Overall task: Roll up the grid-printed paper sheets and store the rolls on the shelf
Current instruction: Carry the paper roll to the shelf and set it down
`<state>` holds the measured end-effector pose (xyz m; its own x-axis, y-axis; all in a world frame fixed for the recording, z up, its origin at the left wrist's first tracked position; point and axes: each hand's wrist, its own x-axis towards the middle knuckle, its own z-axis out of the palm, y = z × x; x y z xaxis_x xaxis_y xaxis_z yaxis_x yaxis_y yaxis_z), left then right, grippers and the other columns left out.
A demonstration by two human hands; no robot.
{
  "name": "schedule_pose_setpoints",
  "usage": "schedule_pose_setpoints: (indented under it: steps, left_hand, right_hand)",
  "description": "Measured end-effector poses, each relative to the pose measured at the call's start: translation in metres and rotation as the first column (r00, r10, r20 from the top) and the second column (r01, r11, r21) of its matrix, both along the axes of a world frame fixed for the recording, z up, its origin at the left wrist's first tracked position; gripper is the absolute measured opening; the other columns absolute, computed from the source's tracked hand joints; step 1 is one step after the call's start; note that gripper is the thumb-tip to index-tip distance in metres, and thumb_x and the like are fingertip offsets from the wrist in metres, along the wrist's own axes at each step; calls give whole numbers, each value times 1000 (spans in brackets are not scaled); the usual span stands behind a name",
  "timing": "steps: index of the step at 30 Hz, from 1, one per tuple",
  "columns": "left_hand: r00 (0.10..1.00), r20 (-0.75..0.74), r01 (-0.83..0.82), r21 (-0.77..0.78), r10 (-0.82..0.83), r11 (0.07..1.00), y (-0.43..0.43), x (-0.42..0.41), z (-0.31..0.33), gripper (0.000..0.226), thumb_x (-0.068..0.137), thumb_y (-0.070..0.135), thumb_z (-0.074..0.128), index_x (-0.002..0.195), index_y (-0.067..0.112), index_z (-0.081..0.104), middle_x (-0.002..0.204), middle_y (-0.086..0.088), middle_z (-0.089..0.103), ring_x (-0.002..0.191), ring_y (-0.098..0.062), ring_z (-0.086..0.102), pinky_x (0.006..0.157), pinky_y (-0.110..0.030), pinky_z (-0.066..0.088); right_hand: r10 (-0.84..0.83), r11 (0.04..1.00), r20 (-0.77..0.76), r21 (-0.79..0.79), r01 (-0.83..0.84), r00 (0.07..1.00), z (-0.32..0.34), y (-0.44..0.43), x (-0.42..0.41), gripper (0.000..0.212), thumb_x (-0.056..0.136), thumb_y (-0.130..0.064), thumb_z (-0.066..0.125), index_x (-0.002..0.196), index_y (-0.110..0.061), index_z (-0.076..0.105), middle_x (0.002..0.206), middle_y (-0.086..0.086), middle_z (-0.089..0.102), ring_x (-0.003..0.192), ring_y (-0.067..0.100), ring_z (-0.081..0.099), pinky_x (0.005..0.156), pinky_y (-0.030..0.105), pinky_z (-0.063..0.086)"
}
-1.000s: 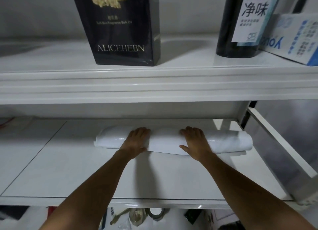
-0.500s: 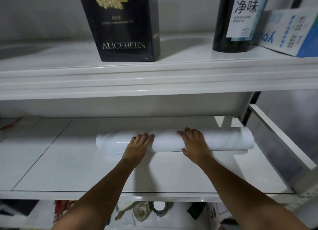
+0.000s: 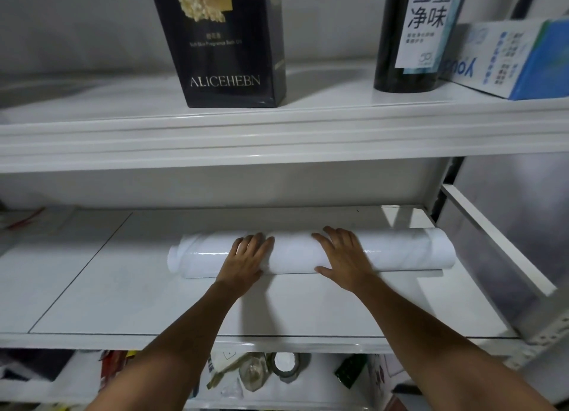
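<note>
Long white glossy paper roll (image 3: 311, 255), lying crosswise on the white middle shelf (image 3: 154, 306), toward its rear right. Probably light, springy and slick; prone to uncoiling or rolling, easily creased at the looser, slightly telescoped left end. Best held at mid-length with broad palm pressure, not pinched at the ends. Left hand (image 3: 246, 261) and right hand (image 3: 341, 256) flat on top near the centre, fingers spread and extended, pressing rather than gripping. Loose outer edge apparently underneath, toward the front; grid print not discernible. Above, on the upper shelf (image 3: 92, 139): tall black printed carton (image 3: 221, 41), dark labelled bottle (image 3: 415, 35), blue-and-white box (image 3: 508, 59).
</note>
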<state>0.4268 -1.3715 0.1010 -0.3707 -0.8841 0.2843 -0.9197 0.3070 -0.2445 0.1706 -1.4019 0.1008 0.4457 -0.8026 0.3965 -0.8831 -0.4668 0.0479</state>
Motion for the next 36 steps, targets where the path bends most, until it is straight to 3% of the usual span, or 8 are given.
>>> schedule_pose_setpoints:
  steps: [10,14,19,31,33,36]
  left_hand:
    - [995,15,-102,-47,102,994,-18,-4,-1,88,45,12,78,127,10,44,115,-8,53,101,-28,48,93,-37,37]
    - [998,1,-65,-19,65,998,-16,0,-2,101,37,24,83,128,12,42,121,-13,56,108,-30,42,94,-43,44]
    - [1000,-1,-18,44,18,999,-10,3,2,92,47,36,81,129,14,44,124,-12,54,108,-31,53,96,-44,43]
    - [994,-61,89,3,-89,996,5,2,11,72,69,39,73,129,14,41,126,-12,55,111,-29,55,97,-44,43]
    - [994,-67,84,-8,-85,996,7,4,11,65,75,38,66,130,14,40,127,-11,55,112,-28,55,97,-43,43]
    - [996,-72,43,5,-43,999,11,4,15,51,84,39,40,129,14,40,125,-9,56,110,-25,55,97,-39,41]
  right_hand:
    - [-32,999,-40,30,33,999,3,-6,8,67,68,-45,76,125,-17,53,120,7,58,101,30,56,93,41,44]
    - [-31,999,-18,14,31,999,1,-6,8,78,57,-51,81,122,-17,56,122,7,59,102,31,58,93,42,47]
    - [-35,999,-8,-15,35,999,2,-4,8,83,51,-56,82,119,-16,59,121,9,61,100,32,60,91,43,49]
    - [20,1000,7,-10,-20,1000,8,6,13,72,64,-56,75,121,-15,57,124,9,59,104,32,58,95,44,46]
    - [19,1000,7,-12,-19,1000,9,8,14,69,67,-55,74,121,-16,57,124,9,59,104,32,58,95,44,46]
    - [23,1000,15,-12,-23,1000,13,10,14,62,73,-51,70,122,-16,57,124,8,58,103,32,58,95,42,46]
